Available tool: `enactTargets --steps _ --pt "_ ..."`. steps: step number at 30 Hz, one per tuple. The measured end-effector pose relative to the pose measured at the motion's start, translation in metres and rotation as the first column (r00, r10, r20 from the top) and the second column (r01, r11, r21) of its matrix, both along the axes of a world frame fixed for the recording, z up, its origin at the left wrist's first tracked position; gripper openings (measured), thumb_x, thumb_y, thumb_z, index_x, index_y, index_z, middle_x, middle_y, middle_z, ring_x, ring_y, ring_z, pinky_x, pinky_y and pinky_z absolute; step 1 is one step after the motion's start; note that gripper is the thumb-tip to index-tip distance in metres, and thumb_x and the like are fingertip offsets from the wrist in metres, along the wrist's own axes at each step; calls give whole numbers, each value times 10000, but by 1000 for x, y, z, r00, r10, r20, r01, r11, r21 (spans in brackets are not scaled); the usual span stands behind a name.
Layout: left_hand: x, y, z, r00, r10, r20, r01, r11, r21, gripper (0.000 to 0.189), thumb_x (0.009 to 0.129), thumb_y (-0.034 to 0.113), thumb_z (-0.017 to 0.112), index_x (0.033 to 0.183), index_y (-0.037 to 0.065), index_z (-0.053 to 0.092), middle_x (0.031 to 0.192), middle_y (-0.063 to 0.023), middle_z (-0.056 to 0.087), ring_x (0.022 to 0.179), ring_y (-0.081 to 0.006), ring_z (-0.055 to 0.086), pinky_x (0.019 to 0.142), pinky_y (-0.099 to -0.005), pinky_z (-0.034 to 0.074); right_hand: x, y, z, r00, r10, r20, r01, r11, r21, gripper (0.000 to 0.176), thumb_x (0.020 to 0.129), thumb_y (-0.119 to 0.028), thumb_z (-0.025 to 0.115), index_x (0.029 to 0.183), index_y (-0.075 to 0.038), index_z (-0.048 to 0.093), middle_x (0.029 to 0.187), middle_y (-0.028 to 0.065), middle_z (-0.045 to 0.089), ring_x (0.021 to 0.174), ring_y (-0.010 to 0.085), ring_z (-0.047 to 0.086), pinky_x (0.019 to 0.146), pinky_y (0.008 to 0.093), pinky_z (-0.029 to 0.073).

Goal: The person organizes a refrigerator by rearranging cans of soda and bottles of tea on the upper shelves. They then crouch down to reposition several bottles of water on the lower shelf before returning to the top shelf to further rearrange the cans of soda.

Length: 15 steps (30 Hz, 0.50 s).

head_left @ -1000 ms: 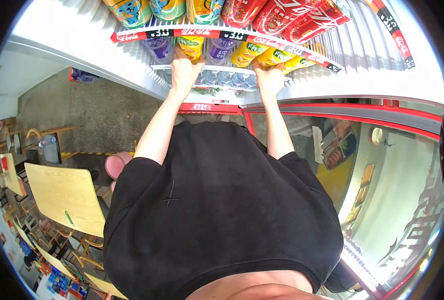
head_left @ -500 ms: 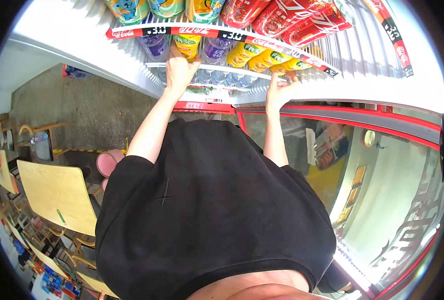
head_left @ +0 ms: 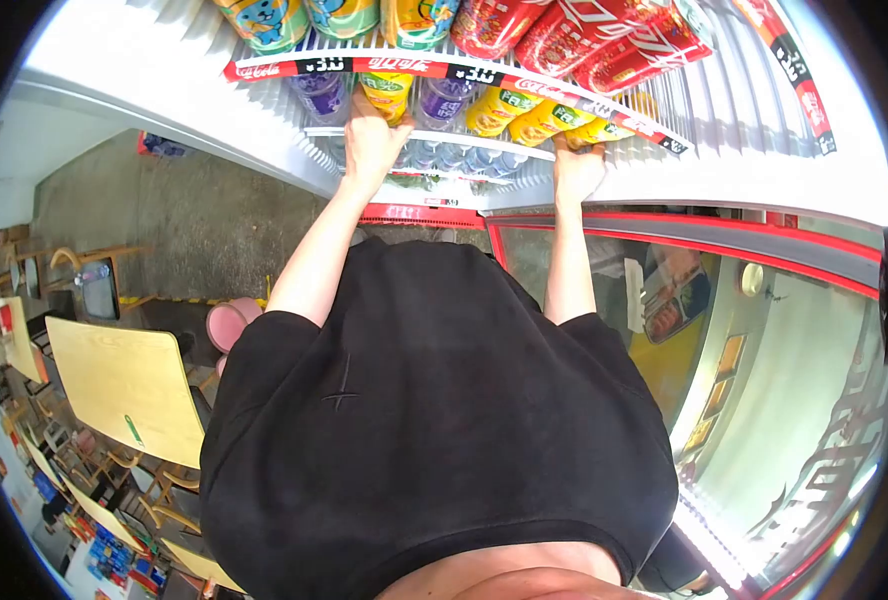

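My left hand (head_left: 372, 145) is wrapped round the lower part of a yellow bottle (head_left: 388, 95) on the cooler's second shelf, between two purple-labelled bottles (head_left: 319, 95) (head_left: 446, 100). My right hand (head_left: 578, 170) reaches to the front of the same shelf (head_left: 524, 150), its fingers against the underside of the rightmost yellow bottle (head_left: 600, 132); the fingertips are partly hidden. Two more yellow bottles (head_left: 502, 110) (head_left: 544, 122) lie to the left of it.
Red cola bottles (head_left: 584, 45) and orange-and-green bottles (head_left: 342, 18) fill the shelf above, behind a red price strip (head_left: 394, 66). Water bottles (head_left: 464, 158) stand below. The open glass door (head_left: 684, 235) is on the right, a wooden table (head_left: 124, 385) at the left.
My right hand has risen slightly and its fingers have moved up against the rightmost yellow bottle. My left hand keeps its hold. The whole view has shifted a little.
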<state>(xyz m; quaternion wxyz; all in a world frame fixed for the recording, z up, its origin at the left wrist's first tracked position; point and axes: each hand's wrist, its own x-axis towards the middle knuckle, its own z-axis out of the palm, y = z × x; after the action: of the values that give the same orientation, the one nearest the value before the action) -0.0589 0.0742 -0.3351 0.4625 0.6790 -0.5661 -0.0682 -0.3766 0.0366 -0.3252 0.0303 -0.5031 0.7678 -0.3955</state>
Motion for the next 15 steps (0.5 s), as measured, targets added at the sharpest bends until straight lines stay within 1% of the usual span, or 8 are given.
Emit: enactTargets --steps 3,4,7,8,11,12,15 --pt "1 0 -1 1000 -27 -6 27 993 114 917 690 184 884 1383 -97 354 1092 -316 614 949 -486 661 798 -506 566 -3 1 -2 1000 6 -10 -6 1000 20 810 719 -443 875 1292 51 587 1118 291 698 1054 443 678 871 472 530" --pt "2 -1 -5 999 -30 40 27 996 81 919 689 176 882 1386 -100 349 1074 -311 621 941 -487 665 788 -502 568 -2 3 0 1000 4 -16 -4 1000 28 806 738 -456 861 1299 51 582 1122 290 698 1054 446 676 863 478 531" --pt "3 0 -6 999 -34 5 34 998 57 910 685 170 885 1374 -99 356 1050 -310 627 922 -489 667 773 -498 569 2 9 6 999 39 3 -39 998 -41 804 753 -460 855 1310 48 575 1122 293 697 1045 442 682 858 474 533" --pt "2 0 -5 1000 -27 -3 27 999 43 897 685 172 886 1362 -99 363 1025 -306 630 904 -493 667 760 -498 568 -2 9 1 999 45 -8 -46 998 -32 809 769 -477 841 1323 46 566 1113 296 698 1038 441 685 859 473 534" --pt "1 0 -5 999 -34 -17 34 998 47 880 692 180 884 1351 -95 370 1021 -302 631 901 -493 667 756 -500 567 -7 7 -6 999 22 -46 -22 1000 6 821 770 -497 833 1324 46 565 1105 293 702 1034 439 687 859 472 534" --pt "0 0 -4 1000 -19 -22 20 998 65 869 696 182 881 1346 -95 375 1032 -301 626 913 -487 665 759 -500 565 -7 7 -6 999 15 -29 -14 999 41 842 758 -542 825 1316 36 569 1131 279 695 1049 444 678 879 483 531" --pt "0 0 -4 1000 -15 -5 15 997 78 860 697 186 879 1339 -95 381 1060 -306 615 931 -482 661 772 -500 565 -8 7 -6 999 19 -26 -19 999 31 839 756 -535 830 1312 37 571 1127 283 694 1044 442 680 877 486 531"
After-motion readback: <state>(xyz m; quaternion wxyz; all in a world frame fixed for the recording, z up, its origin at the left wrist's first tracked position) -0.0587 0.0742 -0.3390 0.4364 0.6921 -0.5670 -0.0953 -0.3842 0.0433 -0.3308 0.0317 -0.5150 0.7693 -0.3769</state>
